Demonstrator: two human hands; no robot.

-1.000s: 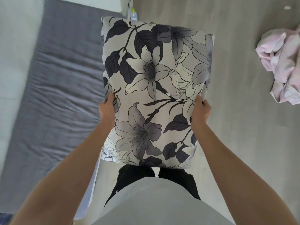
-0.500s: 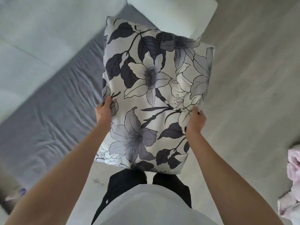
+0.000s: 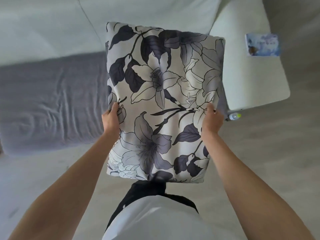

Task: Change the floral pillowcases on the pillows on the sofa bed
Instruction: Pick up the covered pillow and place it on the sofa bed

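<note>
Looking down from head height, a pale sofa bed (image 3: pixel 52 28) fills the space beyond both hands, with a grey mattress pad (image 3: pixel 52 101) spread on it out past the left hand. A pale side table (image 3: pixel 251 75) stands beyond the right hand. Held up in the air over the floor (image 3: pixel 268 153), in front of the person's body, is a plump pillow (image 3: pixel 161 101) in a floral pillowcase of grey and dark lilies. The left hand (image 3: pixel 110 116) grips the pillow's left edge, thumb on the front and fingers hidden behind. The right hand (image 3: pixel 211 118) grips the right edge the same way. A small picture card (image 3: pixel 262 44) lies on the table, and a little bottle (image 3: pixel 234 116) lies on the floor just beside the right hand.

This pillow looks fully dressed, with no open end visible, so it seems ready to set down on the sofa bed. Whether this is the fresh case or the old one, and whether other pillows remain, cannot be told.
</note>
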